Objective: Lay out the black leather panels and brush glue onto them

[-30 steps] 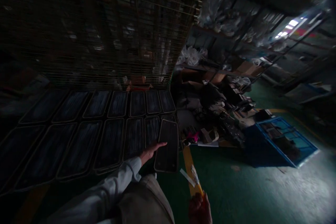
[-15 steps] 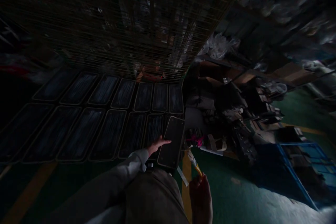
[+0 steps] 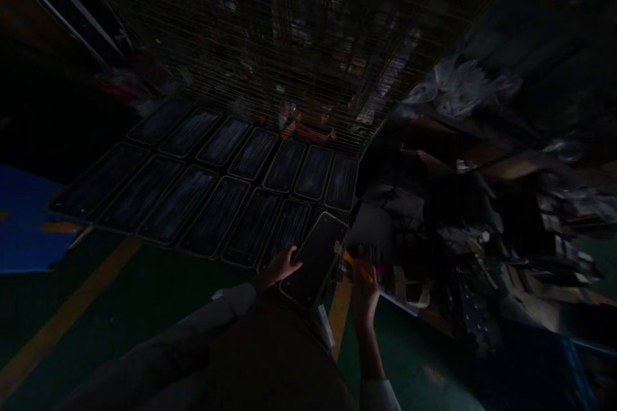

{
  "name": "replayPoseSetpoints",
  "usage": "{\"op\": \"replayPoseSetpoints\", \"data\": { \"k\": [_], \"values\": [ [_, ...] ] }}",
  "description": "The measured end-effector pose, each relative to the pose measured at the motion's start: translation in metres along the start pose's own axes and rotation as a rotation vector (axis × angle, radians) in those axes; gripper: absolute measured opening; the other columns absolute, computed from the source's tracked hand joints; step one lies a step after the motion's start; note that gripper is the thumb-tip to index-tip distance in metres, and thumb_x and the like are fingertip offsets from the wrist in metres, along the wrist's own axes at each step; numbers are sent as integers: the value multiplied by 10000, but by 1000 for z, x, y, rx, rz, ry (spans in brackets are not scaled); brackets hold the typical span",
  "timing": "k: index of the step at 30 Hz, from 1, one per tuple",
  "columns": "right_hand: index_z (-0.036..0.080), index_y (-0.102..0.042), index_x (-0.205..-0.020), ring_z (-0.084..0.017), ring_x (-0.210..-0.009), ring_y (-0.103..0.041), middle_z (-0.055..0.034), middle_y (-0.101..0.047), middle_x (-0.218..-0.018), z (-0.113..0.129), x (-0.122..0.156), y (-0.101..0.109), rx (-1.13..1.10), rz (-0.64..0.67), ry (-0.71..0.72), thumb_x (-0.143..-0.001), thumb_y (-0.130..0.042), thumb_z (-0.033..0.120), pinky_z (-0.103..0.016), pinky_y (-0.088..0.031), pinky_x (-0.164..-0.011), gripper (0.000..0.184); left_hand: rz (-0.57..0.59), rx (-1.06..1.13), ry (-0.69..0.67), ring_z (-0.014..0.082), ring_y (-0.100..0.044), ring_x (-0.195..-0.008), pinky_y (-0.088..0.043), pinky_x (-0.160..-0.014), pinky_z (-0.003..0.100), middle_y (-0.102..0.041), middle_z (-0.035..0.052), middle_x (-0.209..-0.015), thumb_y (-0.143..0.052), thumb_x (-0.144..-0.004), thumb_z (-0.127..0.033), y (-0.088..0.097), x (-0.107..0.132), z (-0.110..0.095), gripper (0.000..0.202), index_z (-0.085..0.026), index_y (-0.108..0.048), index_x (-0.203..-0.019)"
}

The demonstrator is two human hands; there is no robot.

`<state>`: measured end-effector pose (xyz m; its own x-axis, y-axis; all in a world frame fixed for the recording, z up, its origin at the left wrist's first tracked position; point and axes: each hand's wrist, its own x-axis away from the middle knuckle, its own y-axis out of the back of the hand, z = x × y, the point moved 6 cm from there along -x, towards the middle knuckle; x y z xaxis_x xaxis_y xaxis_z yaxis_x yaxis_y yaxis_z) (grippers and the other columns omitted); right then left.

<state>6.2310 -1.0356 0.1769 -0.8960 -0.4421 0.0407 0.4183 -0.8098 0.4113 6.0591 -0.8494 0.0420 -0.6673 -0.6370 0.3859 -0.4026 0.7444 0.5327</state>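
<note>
My left hand (image 3: 278, 268) is at the left edge of a dark rectangular panel (image 3: 318, 260) with rounded corners and a pale rim, gripping it; some of its fingers are hidden. The panel lies at an angle in front of my lap. In my right hand (image 3: 365, 292) is a paintbrush (image 3: 357, 263) with a yellow handle. Its bristle end is at the panel's right edge; dim light hides whether they touch. Beyond my left hand, similar panels (image 3: 253, 153) with streaky, whitish faces lie side by side in two rows.
A tall wire mesh cage (image 3: 299, 32) stands behind the panels. Dark boxes, clear plastic bags (image 3: 463, 87) and clutter crowd the right side. A blue sheet-like thing (image 3: 33, 218) is at far left. Yellow lines (image 3: 72, 308) cross the green floor.
My right hand has moved up, bringing the paintbrush from below right to the panel's right edge. My left thumb has drawn back toward the panel's left edge. The view has shifted and darkened.
</note>
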Motion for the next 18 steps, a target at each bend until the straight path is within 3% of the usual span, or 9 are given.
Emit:
{"op": "replayPoseSetpoints", "data": {
  "k": [6,11,14,18],
  "values": [
    [187,-654,-1038,-172,-776,-656,-63,-698,-922,24,-36,-11,410,194,401,-976,-448,406,-257,-451,-651,306,-75,164,106,207,-689,-978,-531,-865,300,-723,74,-1068,-646,-773,-235,5,23,26,277,-188,-638,-1047],
    [196,-650,-1079,-170,-842,-668,-63,-703,-983,36,-56,-23,555,264,564,-1006,-422,371,-243,-444,-664,297,-185,177,216,183,-672,-885,-504,-780,266,-704,72,-976,-660,-749,-258,11,46,52,212,-172,-615,-937],
    [201,-645,-1091,-168,-839,-668,-57,-704,-993,38,-66,-29,643,276,610,-1014,-413,360,-241,-426,-648,292,-128,228,317,170,-646,-751,-472,-675,255,-653,8,-761,-690,-725,-329,8,62,66,210,-190,-555,-807],
    [210,-645,-1085,-163,-816,-666,-48,-706,-1006,35,-75,-36,728,285,633,-1015,-418,351,-245,-404,-620,276,11,316,417,149,-584,-516,-410,-503,243,-565,-35,-559,-665,-739,-434,-3,78,69,287,-202,-498,-710]
  ]
}}
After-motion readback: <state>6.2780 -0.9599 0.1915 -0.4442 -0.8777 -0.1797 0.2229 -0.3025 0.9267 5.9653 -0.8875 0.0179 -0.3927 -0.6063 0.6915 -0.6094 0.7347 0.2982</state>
